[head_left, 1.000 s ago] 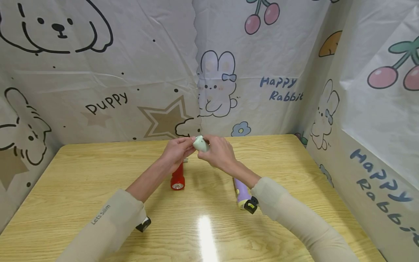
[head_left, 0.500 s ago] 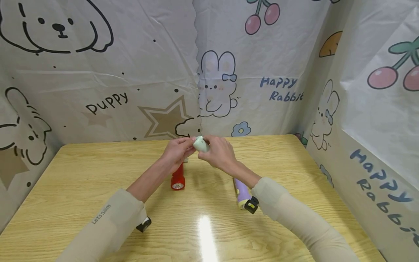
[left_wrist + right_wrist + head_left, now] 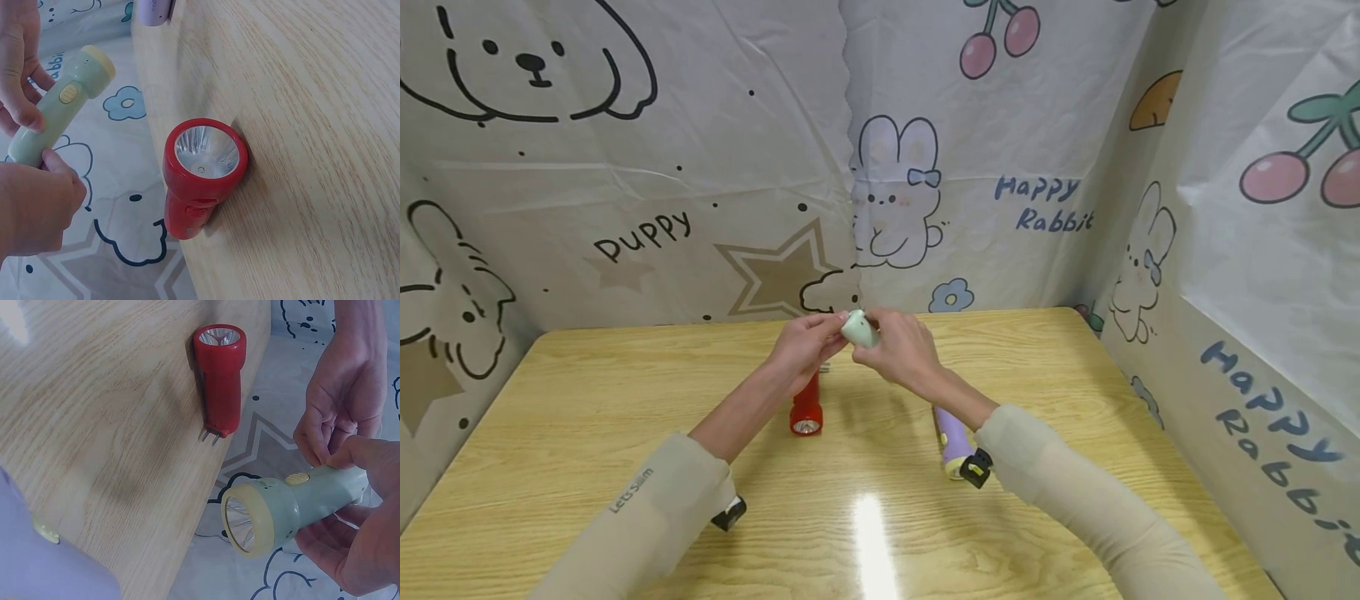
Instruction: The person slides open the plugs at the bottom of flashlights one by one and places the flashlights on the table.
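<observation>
A pale green flashlight point(image 3: 859, 330) with a cream head ring is held up over the far part of the table in the head view. My right hand point(image 3: 901, 346) grips its body, fingers underneath and thumb on top in the right wrist view. The curled fingers of my left hand point(image 3: 340, 394) pinch the flashlight near its tail end, which is partly hidden by the hands. A cream switch point(image 3: 297, 479) shows on the green body. Below my left hand lies a red flashlight point(image 3: 203, 169), its lens toward me and two metal prongs point(image 3: 212, 435) at its tail.
A purple flashlight point(image 3: 953, 437) with a yellow head ring lies on the wooden table point(image 3: 625, 392) beneath my right forearm. Cartoon-printed sheeting point(image 3: 775, 167) closes off the back and sides. A small black camera sits at each wrist.
</observation>
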Tool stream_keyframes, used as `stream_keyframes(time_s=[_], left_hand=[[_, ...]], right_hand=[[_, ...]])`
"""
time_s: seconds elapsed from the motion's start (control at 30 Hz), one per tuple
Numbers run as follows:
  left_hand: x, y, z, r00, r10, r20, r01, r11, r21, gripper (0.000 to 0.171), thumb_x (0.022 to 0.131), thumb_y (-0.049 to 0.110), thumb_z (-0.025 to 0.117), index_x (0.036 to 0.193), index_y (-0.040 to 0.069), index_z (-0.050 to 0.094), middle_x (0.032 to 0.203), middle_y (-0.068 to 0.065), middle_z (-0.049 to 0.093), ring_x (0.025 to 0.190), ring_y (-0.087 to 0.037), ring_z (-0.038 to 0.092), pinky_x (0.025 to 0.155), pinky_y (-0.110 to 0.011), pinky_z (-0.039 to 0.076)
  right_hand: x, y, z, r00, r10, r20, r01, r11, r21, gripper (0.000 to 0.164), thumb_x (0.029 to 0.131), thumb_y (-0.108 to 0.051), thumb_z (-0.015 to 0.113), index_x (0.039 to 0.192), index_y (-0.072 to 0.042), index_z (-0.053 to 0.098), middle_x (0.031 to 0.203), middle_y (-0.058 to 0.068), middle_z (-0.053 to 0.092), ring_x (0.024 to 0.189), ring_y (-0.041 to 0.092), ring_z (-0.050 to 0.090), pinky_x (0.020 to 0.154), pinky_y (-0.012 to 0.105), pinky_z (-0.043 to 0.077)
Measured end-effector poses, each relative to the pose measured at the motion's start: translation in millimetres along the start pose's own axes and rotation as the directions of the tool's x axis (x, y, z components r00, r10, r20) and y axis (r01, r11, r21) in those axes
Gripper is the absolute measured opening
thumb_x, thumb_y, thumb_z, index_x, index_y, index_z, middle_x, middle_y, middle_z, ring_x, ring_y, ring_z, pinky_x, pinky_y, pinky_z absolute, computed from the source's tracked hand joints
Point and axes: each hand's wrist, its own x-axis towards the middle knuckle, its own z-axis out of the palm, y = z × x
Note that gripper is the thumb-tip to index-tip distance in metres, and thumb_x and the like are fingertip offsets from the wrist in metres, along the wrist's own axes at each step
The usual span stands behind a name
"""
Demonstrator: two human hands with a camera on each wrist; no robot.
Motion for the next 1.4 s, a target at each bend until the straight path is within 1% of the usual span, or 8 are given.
stream_keyframes(time_s=[0.2, 0.67, 1.03, 1.4], left_hand=[[-0.1, -0.1, 0.0, 1.0, -0.01, -0.015, 0.01, 1.0, -0.002, 0.041, 0.103, 0.013, 0.057, 0.135, -0.012, 0.052, 0.139, -0.022, 0.051, 0.127, -0.03, 0.053, 0.094, -0.025, 0.05], [-1.1, -1.3, -0.2, 1.0, 0.001, -0.006, -0.001, 1.0, -0.003, 0.04, 0.103, 0.013, 0.058, 0.133, -0.012, 0.053, 0.139, -0.022, 0.051, 0.128, -0.03, 0.053, 0.094, -0.025, 0.05], [-0.9, -1.8, 0.4, 1.0, 0.002, -0.014, -0.002, 1.0, -0.012, 0.038, 0.102, 0.012, 0.059, 0.13, -0.013, 0.054, 0.138, -0.022, 0.052, 0.127, -0.031, 0.053, 0.093, -0.025, 0.05], [-1.5, -2.6, -0.3, 1.0, 0.005, -0.009, -0.005, 1.0, 0.004, 0.038, 0.102, 0.014, 0.06, 0.129, -0.012, 0.055, 0.139, -0.022, 0.051, 0.128, -0.031, 0.053, 0.095, -0.026, 0.049]], right_hand=[[-0.2, -0.2, 0.2, 1.0, 0.012, 0.003, -0.012, 1.0, -0.001, 0.031, 0.078, -0.019, 0.078, 0.106, -0.007, 0.071, 0.089, 0.002, 0.068, 0.07, 0.017, 0.059, 0.058, 0.03, 0.048], [-1.7, -0.6, 0.5, 1.0, 0.0, -0.001, 0.0, 1.0, 0.01, 0.033, 0.079, -0.018, 0.078, 0.109, -0.006, 0.07, 0.09, 0.003, 0.069, 0.071, 0.017, 0.058, 0.06, 0.03, 0.047], [-2.2, -0.2, 1.0, 1.0, 0.0, 0.004, 0.0, 1.0, 0.025, 0.029, 0.079, -0.017, 0.078, 0.105, -0.006, 0.07, 0.089, 0.003, 0.068, 0.071, 0.017, 0.058, 0.059, 0.029, 0.047], [-2.2, -0.1, 2.0, 1.0, 0.009, 0.004, -0.009, 1.0, 0.023, 0.027, 0.078, -0.017, 0.078, 0.102, -0.007, 0.07, 0.087, 0.002, 0.067, 0.07, 0.017, 0.058, 0.058, 0.03, 0.047]])
